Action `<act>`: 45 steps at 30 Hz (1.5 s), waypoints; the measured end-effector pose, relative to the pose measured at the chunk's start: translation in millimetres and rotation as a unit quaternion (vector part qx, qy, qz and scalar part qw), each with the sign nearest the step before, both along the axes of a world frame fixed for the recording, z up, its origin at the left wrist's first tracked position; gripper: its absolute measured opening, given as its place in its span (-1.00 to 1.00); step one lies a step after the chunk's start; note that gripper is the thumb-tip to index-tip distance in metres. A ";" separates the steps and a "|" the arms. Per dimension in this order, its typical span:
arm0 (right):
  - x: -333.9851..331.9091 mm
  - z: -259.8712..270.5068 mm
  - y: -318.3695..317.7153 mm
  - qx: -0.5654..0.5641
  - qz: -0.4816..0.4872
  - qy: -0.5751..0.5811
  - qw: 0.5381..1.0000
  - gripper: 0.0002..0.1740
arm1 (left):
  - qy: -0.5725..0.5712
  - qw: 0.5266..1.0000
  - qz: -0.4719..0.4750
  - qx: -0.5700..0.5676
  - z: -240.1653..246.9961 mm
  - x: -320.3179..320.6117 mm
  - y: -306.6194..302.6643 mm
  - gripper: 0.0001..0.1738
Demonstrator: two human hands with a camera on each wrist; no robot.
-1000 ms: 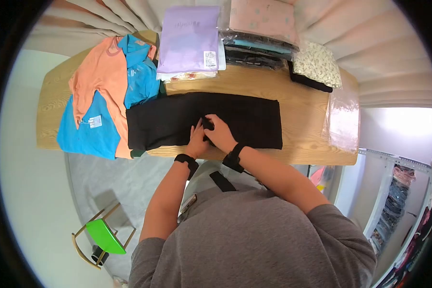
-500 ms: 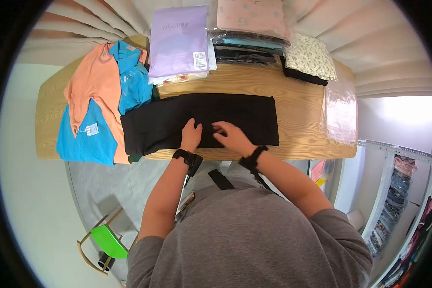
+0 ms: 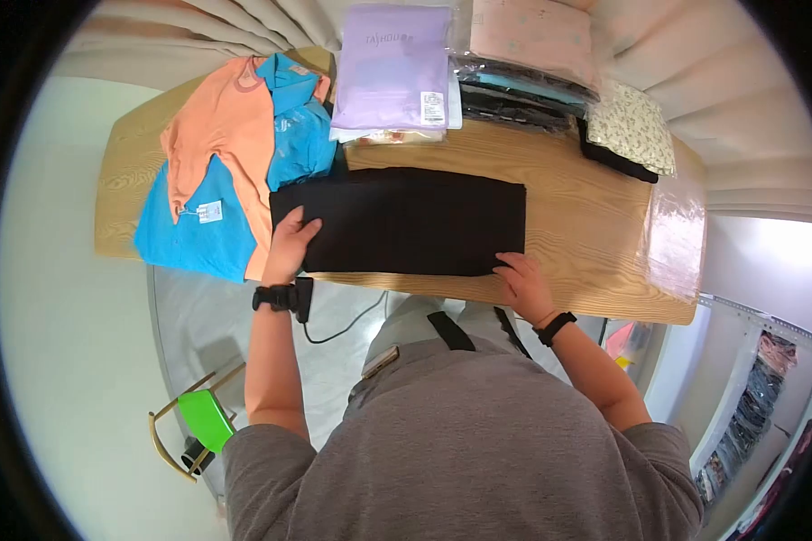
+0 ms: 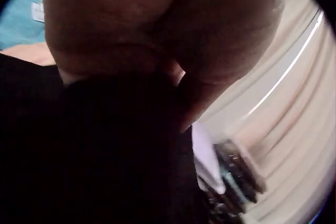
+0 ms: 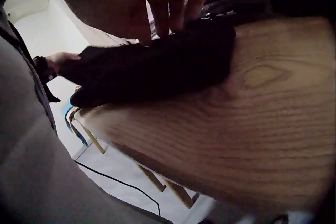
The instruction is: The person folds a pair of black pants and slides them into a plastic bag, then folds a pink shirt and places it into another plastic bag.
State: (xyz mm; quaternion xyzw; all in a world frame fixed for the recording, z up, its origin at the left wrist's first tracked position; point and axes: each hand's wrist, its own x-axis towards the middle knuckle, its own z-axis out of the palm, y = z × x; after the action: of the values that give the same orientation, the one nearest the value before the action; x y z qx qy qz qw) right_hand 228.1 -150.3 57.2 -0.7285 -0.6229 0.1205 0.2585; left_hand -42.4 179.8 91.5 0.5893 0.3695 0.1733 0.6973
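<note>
The left hand (image 3: 290, 243) lies flat, fingers straight and together, pressing the left end of one long, folded black cloth (image 3: 406, 221). The left wrist view shows only palm and dark fabric under it, so where the thumb sits is hard to make out. The right hand (image 3: 521, 279) sets its fingertips (image 5: 157, 11) down on the near right corner of the same cloth, fingers nearly straight. Whether its thumb is tucked under the edge cannot be told. The two hands are well apart, one at each end, and the cloth stretches flat between them on the pale wooden table (image 3: 577, 225), close to the near edge. Each wrist wears one black band.

Just beyond the left hand, one orange T-shirt (image 3: 216, 135) is spread over two blue garments (image 3: 189, 239), one of which bears a white tag. Their outlines are partly hidden under one another. Past the cloth from both hands lies one lilac packaged garment (image 3: 397, 68), and beside it one pink packet (image 3: 532, 32) cut off by the picture's top edge. Under that sits a stack of dark packets (image 3: 523, 95), too squeezed together to count. Farther out from the right hand are one floral packet (image 3: 636, 126) and one clear plastic bag (image 3: 672, 230). Below the left arm, on the floor, stands one green-seated chair (image 3: 206, 419), partly hidden by the sleeve
</note>
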 end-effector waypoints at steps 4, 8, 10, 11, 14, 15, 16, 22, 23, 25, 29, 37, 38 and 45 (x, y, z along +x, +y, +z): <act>4.0 -21.9 4.9 -0.055 -0.051 -0.040 0.996 -0.68 | 0.158 0.984 0.040 0.075 -44.1 -35.9 29.9 -0.70; 9.6 -20.0 13.2 -0.062 -0.043 -0.048 0.996 -0.65 | 0.210 0.961 0.083 0.158 -68.0 -48.4 36.5 -0.70; 9.4 -11.4 17.9 -0.089 -0.077 0.032 0.993 -0.65 | 0.156 0.969 0.120 0.152 -77.3 -57.1 41.3 -0.70; 9.7 -14.4 17.9 -0.089 -0.078 0.031 0.992 -0.65 | 0.193 0.955 0.142 0.172 -81.5 -62.1 44.0 -0.65; 9.4 -21.6 22.4 -0.076 -0.104 -0.003 0.992 -0.61 | 0.325 0.884 0.173 0.287 -95.0 -63.6 40.1 -0.55; 6.0 -18.8 28.1 -0.096 -0.174 0.044 0.979 -0.57 | 0.414 0.810 0.178 0.374 -100.6 -63.2 38.5 -0.49; 3.8 -17.4 32.8 -0.116 -0.244 0.091 0.959 -0.52 | 0.414 0.811 0.176 0.375 -109.2 -67.1 41.6 -0.49; 8.7 -74.6 55.4 -0.056 -0.354 0.377 0.854 -0.36 | 0.370 0.889 0.108 0.246 -98.9 -63.8 46.6 -0.35; 13.0 -79.3 55.7 -0.054 -0.357 0.379 0.852 -0.36 | 0.369 0.891 0.120 0.235 -95.7 -61.4 44.8 -0.38; 14.8 -62.6 63.3 -0.203 -0.328 0.367 0.847 -0.40 | 0.368 0.892 0.131 0.227 -90.0 -57.5 43.6 -0.40; 5.9 -56.6 60.6 -0.097 -0.349 0.313 0.878 -0.47 | 0.375 0.885 0.105 0.256 -78.6 -48.5 39.1 -0.46; 54.5 -12.9 -23.9 -0.010 -0.373 0.273 0.887 -0.51 | 0.234 0.914 0.066 0.324 -97.8 18.9 -13.3 -0.49; 64.2 -19.1 -40.6 -0.026 -0.393 0.283 0.875 -0.50 | 0.231 0.916 0.055 0.324 -88.0 33.2 -29.5 -0.49; 87.3 -66.1 -87.7 -0.039 -0.473 0.305 0.825 -0.43 | 0.344 0.850 0.123 0.379 -86.3 75.8 -77.1 -0.30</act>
State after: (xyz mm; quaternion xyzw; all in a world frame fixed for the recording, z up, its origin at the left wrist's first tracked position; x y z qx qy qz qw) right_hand 315.4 -237.9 -9.0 -0.8695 -0.0856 0.2238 0.4319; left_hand 33.4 102.8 5.2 0.7797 0.5604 0.1706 0.2210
